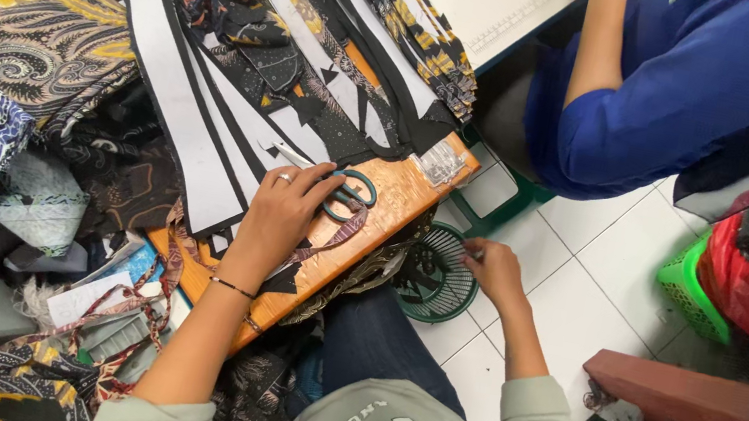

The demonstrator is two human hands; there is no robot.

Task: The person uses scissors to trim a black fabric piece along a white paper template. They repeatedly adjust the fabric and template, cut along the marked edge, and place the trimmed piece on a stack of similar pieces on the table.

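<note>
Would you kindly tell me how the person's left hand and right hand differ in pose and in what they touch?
The left hand lies on the wooden table, fingers on the green-handled scissors; the right hand reaches lower, off the table, to the rim of the green plastic basket on the floor. The left wears a ring and bracelet; the right shows neither. Both are bare, sleeves pushed up.

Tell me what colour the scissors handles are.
Teal green, seen in the head view: the scissors lie under the left hand.
</note>
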